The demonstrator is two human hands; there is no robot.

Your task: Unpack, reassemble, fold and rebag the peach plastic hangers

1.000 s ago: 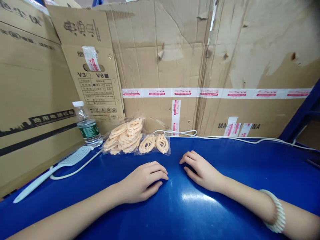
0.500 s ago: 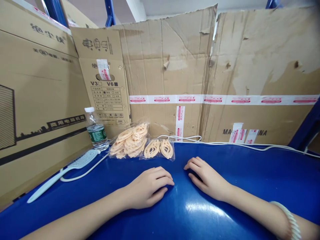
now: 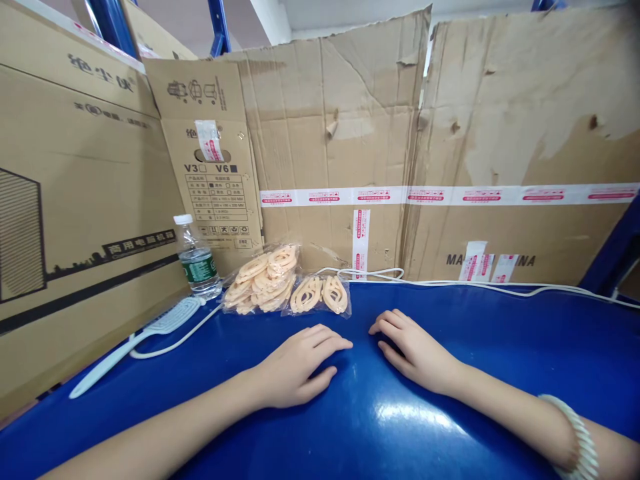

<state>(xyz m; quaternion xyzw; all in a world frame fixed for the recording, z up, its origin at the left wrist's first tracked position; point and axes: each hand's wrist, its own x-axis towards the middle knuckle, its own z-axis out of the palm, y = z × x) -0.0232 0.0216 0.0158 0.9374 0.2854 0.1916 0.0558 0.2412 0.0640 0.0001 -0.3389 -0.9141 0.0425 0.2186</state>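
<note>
Bagged pcs (image 3: 263, 280) on tbl (image 3: 550, 340), R of btl (image 3: 200, 268).

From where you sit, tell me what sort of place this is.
Probably a makeshift workspace, perhaps in a storeroom: a blue tabletop backed by taped cardboard, blue posts around it, and bags of pale oval pieces along the back.

Palms of left hand (image 3: 300, 367) and right hand (image 3: 420, 350) hidden; left forearm (image 3: 165, 427) and right forearm (image 3: 515, 408) cut off by picture edges.
Fingertip contact with worktop (image 3: 320, 443): cannot tell. Bracelet (image 3: 584, 437) clipped at bottom edge. White cable (image 3: 450, 283) partly hidden behind large bag (image 3: 263, 283) and small bag (image 3: 321, 300); piece count in large bag indeterminate, pieces overlap. Tape strips (image 3: 476, 263) mask middle of carton lettering (image 3: 525, 261). Spec table (image 3: 216, 198): finest print too small to read. Left carton (image 3: 100, 173) runs out of frame.
</note>
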